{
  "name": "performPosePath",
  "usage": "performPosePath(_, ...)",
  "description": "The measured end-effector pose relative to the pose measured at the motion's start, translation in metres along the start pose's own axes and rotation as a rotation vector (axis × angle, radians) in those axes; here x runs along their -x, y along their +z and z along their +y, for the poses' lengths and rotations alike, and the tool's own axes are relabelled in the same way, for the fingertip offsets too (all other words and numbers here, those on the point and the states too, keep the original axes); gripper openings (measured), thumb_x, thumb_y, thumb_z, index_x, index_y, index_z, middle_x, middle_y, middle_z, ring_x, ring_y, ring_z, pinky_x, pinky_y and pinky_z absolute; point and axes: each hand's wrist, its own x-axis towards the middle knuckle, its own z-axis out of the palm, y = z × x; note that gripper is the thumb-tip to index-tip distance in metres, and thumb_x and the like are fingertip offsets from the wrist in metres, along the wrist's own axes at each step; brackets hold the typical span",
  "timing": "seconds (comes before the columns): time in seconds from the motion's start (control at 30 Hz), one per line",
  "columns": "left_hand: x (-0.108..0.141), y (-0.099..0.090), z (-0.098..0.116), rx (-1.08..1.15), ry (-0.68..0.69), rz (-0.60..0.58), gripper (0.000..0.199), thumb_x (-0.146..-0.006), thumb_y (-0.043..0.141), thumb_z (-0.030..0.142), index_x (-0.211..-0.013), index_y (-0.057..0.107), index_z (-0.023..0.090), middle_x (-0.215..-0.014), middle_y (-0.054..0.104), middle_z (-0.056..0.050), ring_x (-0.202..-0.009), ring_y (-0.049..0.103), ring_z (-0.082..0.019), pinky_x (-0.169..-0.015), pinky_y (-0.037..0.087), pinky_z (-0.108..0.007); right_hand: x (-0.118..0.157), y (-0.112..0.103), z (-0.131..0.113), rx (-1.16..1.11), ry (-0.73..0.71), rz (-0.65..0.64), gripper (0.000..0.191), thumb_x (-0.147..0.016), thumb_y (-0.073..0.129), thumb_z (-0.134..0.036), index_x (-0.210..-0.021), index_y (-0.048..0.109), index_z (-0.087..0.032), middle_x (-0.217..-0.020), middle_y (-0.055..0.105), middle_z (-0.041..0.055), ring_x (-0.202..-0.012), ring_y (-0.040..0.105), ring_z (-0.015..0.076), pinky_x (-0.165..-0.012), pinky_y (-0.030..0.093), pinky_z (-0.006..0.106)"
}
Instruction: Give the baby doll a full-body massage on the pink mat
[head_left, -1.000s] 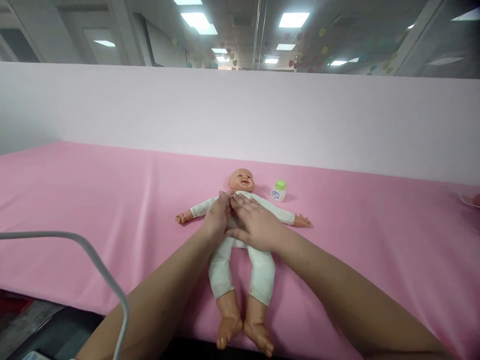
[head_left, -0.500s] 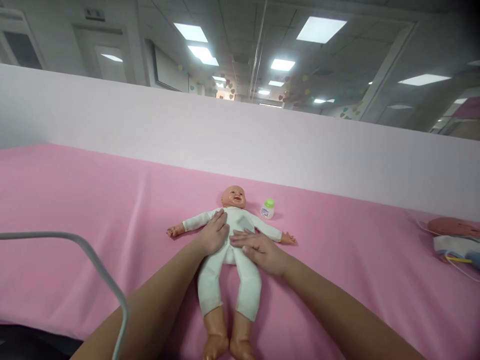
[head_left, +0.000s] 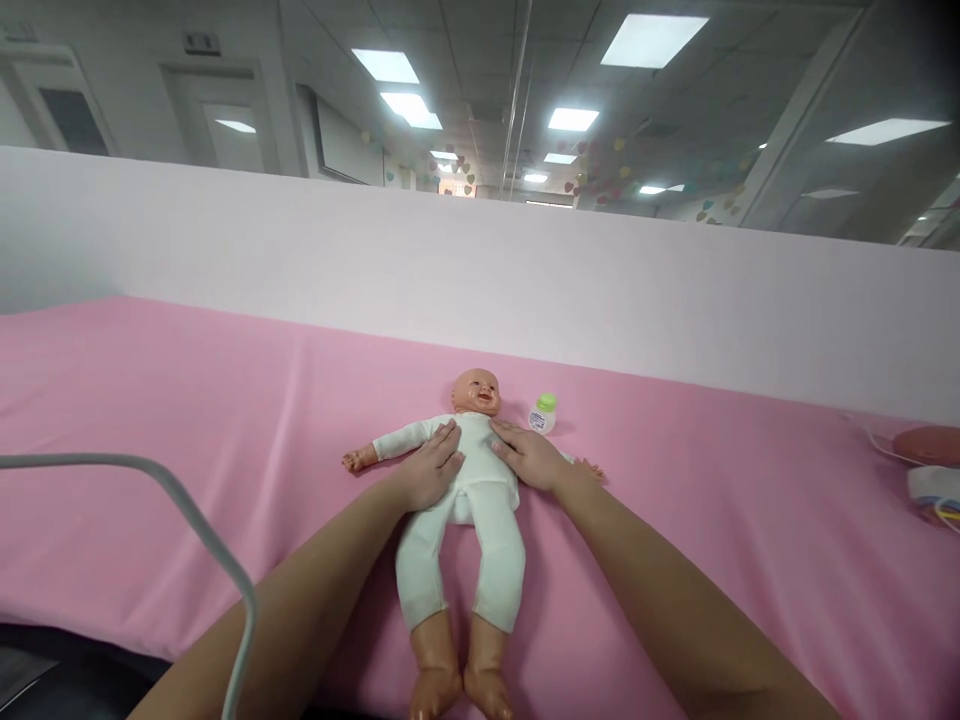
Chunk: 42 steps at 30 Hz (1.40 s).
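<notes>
A baby doll (head_left: 480,455) with a white cloth body lies on its back on the pink sheet (head_left: 225,420), head toward the far wall and arms spread. My left hand (head_left: 433,468) rests open and flat on the chest and belly at the image-left side. On the other side, my right hand (head_left: 534,455) lies open with its fingers on the upper chest near the shoulder, covering most of that arm. Just beyond my right hand stands a small clear bottle (head_left: 541,414) with a green cap, apart from the fingers.
A pale wall panel (head_left: 480,270) runs along the far side under glass. At the right edge lies another object (head_left: 930,447), skin-coloured and white, partly cut off. A grey cable (head_left: 187,510) crosses the lower left. Black material (head_left: 82,685) shows below the sheet's edge.
My right hand has moved up from the doll's belly to its upper chest, nearer the bottle. My left hand stays on the torso. The camera view has shifted slightly.
</notes>
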Motion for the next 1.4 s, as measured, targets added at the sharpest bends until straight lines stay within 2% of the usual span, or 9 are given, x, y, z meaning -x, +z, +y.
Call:
performPosePath(0.13,0.022,-0.017,0.006,-0.084,0.019,-0.079,0.084,-0.106,0.024,0.065,-0.168,0.024,0.008,-0.176,0.013,-0.015,-0.163,0.008,-0.030,-0.133,0.010,-0.046,0.008,-0.003,-0.006,-0.032,0.033,0.007,0.067,-0.106,0.045,-0.057,-0.162,0.040,-0.021,-0.167,0.040,0.0084,-0.155,0.039,0.0277,-0.129,0.029,0.049)
performPosePath(0.3,0.066,-0.041,0.026,-0.155,0.252,-0.191,0.069,-0.108,0.031,0.057,-0.168,0.029,0.023,-0.175,0.021,-0.007,-0.162,0.018,-0.029,-0.133,0.014,-0.048,0.009,-0.004,-0.013,-0.060,0.054,0.017,0.065,-0.104,0.051,-0.050,-0.161,0.043,-0.021,-0.165,0.043,0.0087,-0.153,0.042,0.0285,-0.127,0.034,0.048)
performPosePath(0.4,0.077,-0.045,0.039,-0.139,0.323,-0.220,0.064,-0.108,0.037,0.051,-0.168,0.030,0.028,-0.172,0.028,-0.004,-0.160,0.026,-0.029,-0.132,0.017,-0.049,0.008,-0.003,-0.012,-0.086,0.061,0.012,0.064,-0.102,0.055,-0.047,-0.160,0.045,-0.022,-0.165,0.044,0.0074,-0.153,0.043,0.0293,-0.126,0.034,0.050)
performPosePath(0.57,0.044,-0.039,0.038,-0.075,0.270,-0.189,0.058,-0.107,0.039,0.050,-0.162,0.044,0.030,-0.168,0.039,-0.003,-0.158,0.033,-0.028,-0.131,0.022,-0.051,0.007,-0.002,-0.007,-0.145,0.031,0.004,0.066,-0.098,0.062,-0.041,-0.160,0.046,-0.024,-0.165,0.042,0.0061,-0.153,0.043,0.0292,-0.127,0.034,0.048)
performPosePath(0.73,-0.006,-0.034,0.019,-0.058,0.156,-0.088,0.061,-0.104,0.041,0.052,-0.156,0.053,0.023,-0.164,0.046,-0.006,-0.156,0.037,-0.027,-0.131,0.024,-0.045,0.007,-0.002,-0.006,-0.153,0.012,-0.001,0.068,-0.096,0.065,-0.040,-0.159,0.046,-0.023,-0.166,0.042,0.0066,-0.153,0.042,0.0286,-0.128,0.033,0.047)
performPosePath(0.83,-0.022,-0.030,0.009,-0.086,0.113,-0.016,0.064,-0.103,0.039,0.051,-0.155,0.054,0.016,-0.163,0.047,-0.010,-0.155,0.039,-0.028,-0.130,0.026,-0.046,0.007,-0.004,-0.010,-0.154,0.011,-0.010,0.068,-0.095,0.066,-0.038,-0.159,0.047,-0.024,-0.166,0.042,0.0064,-0.153,0.042,0.0289,-0.127,0.034,0.047)
performPosePath(0.97,-0.027,-0.023,-0.006,-0.052,0.043,0.129,0.067,-0.103,0.035,0.052,-0.154,0.054,0.013,-0.163,0.047,-0.014,-0.154,0.040,-0.030,-0.129,0.026,-0.048,0.009,-0.010,-0.018,-0.127,0.039,-0.028,0.068,-0.096,0.063,-0.037,-0.160,0.045,-0.020,-0.165,0.043,0.0082,-0.151,0.045,0.0288,-0.126,0.037,0.047)
performPosePath(1.17,-0.023,-0.020,-0.018,-0.058,0.011,0.178,0.063,-0.103,0.037,0.051,-0.155,0.052,0.019,-0.163,0.048,-0.010,-0.154,0.040,-0.028,-0.129,0.026,-0.046,0.024,-0.019,-0.031,-0.053,0.067,-0.059,0.060,-0.103,0.054,-0.037,-0.160,0.044,-0.024,-0.167,0.041,0.0062,-0.155,0.038,0.0286,-0.129,0.031,0.052)
performPosePath(1.4,-0.026,-0.018,-0.015,-0.180,0.011,0.144,0.063,-0.106,0.030,0.043,-0.159,0.046,0.015,-0.165,0.045,-0.010,-0.155,0.040,-0.026,-0.129,0.029,-0.043,0.066,-0.008,-0.069,-0.299,-0.235,-0.145,0.045,-0.108,0.050,-0.041,-0.151,0.058,-0.030,-0.156,0.057,0.0054,-0.156,0.038,0.0288,-0.127,0.029,0.060)
